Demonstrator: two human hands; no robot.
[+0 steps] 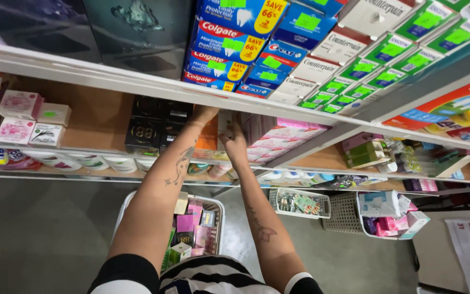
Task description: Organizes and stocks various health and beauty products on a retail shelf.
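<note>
Head view: both hands deep in the shelf

We see a wooden shelf (99, 117) over grey floor. Left hand (203, 114) and right hand (234, 140) reach among pink boxes (278, 139); grip unclear on both. Black boxes (150, 128) sit left; white basket (213, 209) below.

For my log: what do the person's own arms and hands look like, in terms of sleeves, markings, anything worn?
Both arms are bare from short sleeves down. The sleeves are black with a white cuff on the right, over a black-and-white striped top. The left forearm carries dark line tattoos, including small stars; the right forearm has one too. No gloves show on the left hand or right hand.
</note>
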